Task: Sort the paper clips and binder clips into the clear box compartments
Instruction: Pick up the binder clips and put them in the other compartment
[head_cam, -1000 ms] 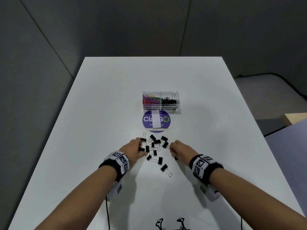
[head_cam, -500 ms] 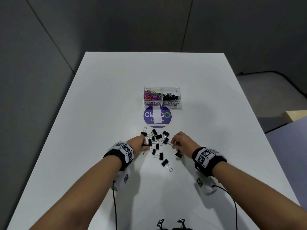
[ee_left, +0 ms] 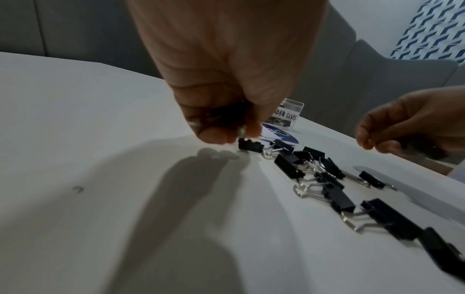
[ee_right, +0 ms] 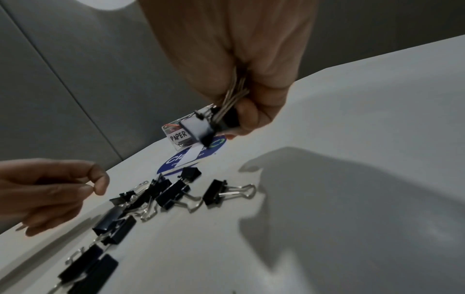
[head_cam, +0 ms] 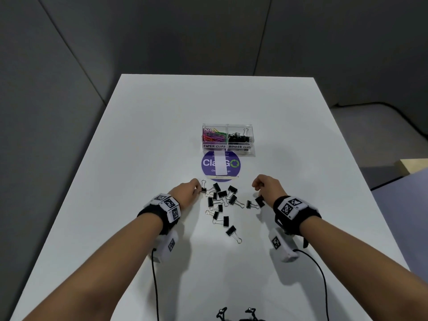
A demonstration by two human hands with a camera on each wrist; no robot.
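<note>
Binder clips (head_cam: 220, 202), black with wire handles, lie scattered on the white surface (head_cam: 139, 158) between both hands, near side of the clear box (head_cam: 228, 140). Right hand (head_cam: 266, 186) lifted, its grip pinched on a bunch of clips by their handles. Left hand (head_cam: 187, 191) fingers curled, pinching one clip at the pile's edge. Judged light, stiff, springy; wire loops the easiest hold. Box labels read "PAPER CLIPS" and "BINDER CLIPS"; purple sticker (head_cam: 220, 166) shows "Cla…GO", partly covered.
</note>
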